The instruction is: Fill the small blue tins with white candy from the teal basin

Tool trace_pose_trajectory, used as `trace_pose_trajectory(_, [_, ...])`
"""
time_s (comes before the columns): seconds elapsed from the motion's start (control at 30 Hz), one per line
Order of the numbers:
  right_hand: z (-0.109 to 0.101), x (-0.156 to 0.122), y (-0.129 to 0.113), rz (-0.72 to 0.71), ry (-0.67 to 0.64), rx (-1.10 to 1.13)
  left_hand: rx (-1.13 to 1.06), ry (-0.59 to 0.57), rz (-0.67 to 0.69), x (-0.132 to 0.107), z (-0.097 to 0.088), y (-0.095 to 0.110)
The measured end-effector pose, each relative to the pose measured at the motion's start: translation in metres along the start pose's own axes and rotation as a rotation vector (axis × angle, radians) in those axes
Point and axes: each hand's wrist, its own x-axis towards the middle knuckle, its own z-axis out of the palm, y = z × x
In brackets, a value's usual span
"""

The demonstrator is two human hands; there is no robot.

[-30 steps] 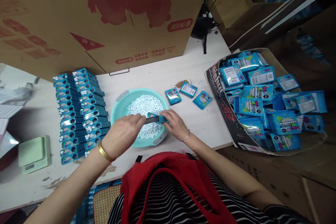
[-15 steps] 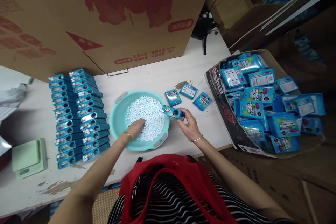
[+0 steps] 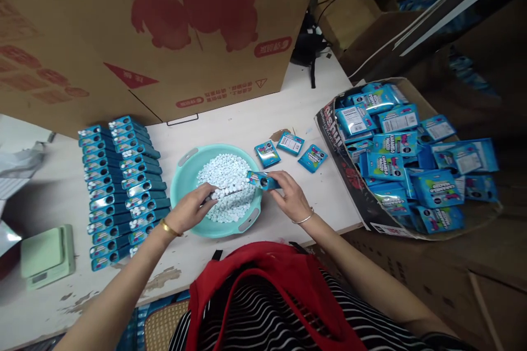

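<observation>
My right hand (image 3: 291, 196) grips a small blue candy box (image 3: 262, 180) at the right rim of a teal basin (image 3: 186, 167). The basin holds a heap of white tablets (image 3: 227, 185). My left hand (image 3: 191, 210) is closed over the basin and pinches the end of a dark inner tray (image 3: 221, 193) loaded with white tablets. The tray points toward the box's open end.
Two rows of filled blue boxes (image 3: 123, 181) lie left of the basin. Three flat blue packets (image 3: 290, 149) lie behind it. A cardboard box (image 3: 348, 173) of blue packets stands at the right, a green scale (image 3: 43, 255) at the left, a large carton (image 3: 144, 33) behind.
My left hand lifted out of the tablets and now holds a loaded tray at the box's end. My right hand moved the box slightly left.
</observation>
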Motion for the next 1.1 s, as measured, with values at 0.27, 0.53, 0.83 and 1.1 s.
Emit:
trace_pose_trajectory(0.27, [0.022, 0.002, -0.018, -0.122, -0.030, 0.002, 0.364, -0.146, 0.012, 0.008, -0.044, 0.062])
trace_pose_trajectory(0.53, [0.036, -0.001, -0.018, -0.159, -0.041, 0.015, 0.782, -0.285, -0.086, 0.013, -0.062, 0.142])
trace_pose_trajectory(0.83, [0.022, -0.004, -0.004, -0.049, -0.001, 0.072, 0.511, -0.054, -0.276, 0.007, -0.024, -0.014])
trace_pose_trajectory(1.1, [0.002, -0.005, 0.008, 0.052, 0.060, 0.077, 0.144, -0.054, -0.265, 0.049, 0.081, -0.086])
